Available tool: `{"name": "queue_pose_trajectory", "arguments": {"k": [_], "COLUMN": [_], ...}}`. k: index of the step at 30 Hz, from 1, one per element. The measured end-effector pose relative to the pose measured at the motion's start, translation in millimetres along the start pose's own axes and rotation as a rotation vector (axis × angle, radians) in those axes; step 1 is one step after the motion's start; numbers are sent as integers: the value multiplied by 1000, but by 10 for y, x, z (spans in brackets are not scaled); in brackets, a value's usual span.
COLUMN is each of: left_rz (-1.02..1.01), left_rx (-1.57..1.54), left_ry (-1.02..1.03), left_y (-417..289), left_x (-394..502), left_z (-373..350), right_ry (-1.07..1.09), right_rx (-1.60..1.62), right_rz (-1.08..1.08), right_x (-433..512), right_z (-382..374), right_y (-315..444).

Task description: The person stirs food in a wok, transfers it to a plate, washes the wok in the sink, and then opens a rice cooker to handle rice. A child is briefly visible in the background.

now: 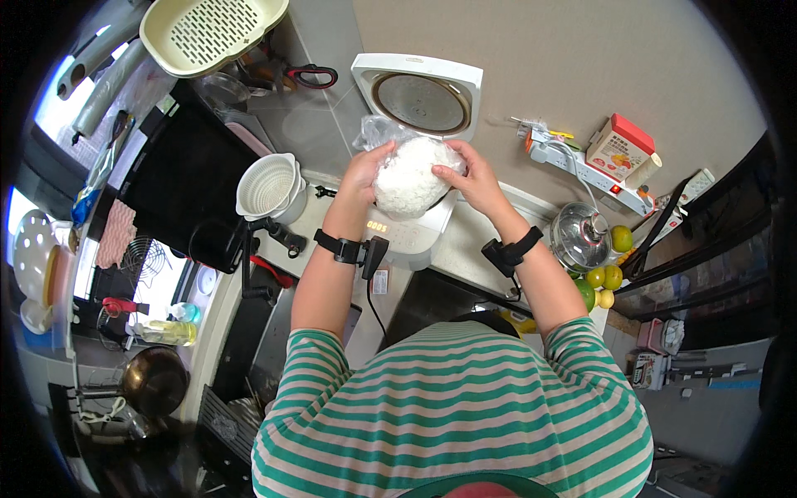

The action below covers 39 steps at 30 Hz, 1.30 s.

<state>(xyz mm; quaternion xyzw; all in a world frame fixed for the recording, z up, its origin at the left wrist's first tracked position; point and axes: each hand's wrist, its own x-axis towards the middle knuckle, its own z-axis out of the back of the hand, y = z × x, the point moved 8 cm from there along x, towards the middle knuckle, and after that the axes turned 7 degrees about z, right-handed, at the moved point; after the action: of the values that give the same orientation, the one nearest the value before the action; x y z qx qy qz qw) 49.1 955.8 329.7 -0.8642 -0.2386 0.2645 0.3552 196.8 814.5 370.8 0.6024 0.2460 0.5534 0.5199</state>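
Note:
Between my two hands is a clear plastic bag of white powder (411,177), lumpy and rounded, with its loose end bunched at the upper left. My left hand (366,169) grips the bag's left side. On its right side my right hand (471,178) has hold of it, thumb across the front. The bag is above a white rice cooker (408,230) with a lit display. The cooker's lid (420,103) stands raised behind the bag, and the cooker's opening is mostly hidden by the bag.
Left of the cooker are a white colander (268,187) and a black clamp-like stand (286,239). To the right are a glass pot with a lid (582,233), green and yellow fruit (604,277), a power strip (588,171) and a red-topped box (621,149) by the wall.

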Motion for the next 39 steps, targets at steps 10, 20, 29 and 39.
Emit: {"name": "queue_pose_trajectory", "arguments": {"k": [10, 20, 29, 39], "left_rz": [-346, -400, -423, -595], "left_rx": [1363, 1494, 1473, 1274], "left_ry": [-510, -454, -381, -430], "left_y": [-201, 129, 107, -395], "left_x": [-448, -1031, -802, -836], "left_z": [137, -80, 28, 10], "right_ry": [56, 81, 129, 67], "right_rx": [-470, -586, -843, -602], "right_rz": [-247, -281, -106, -64], "right_x": [-110, -70, 221, 853], "right_z": [58, 182, 113, 119], "right_y": [-652, -833, -655, -458]}}
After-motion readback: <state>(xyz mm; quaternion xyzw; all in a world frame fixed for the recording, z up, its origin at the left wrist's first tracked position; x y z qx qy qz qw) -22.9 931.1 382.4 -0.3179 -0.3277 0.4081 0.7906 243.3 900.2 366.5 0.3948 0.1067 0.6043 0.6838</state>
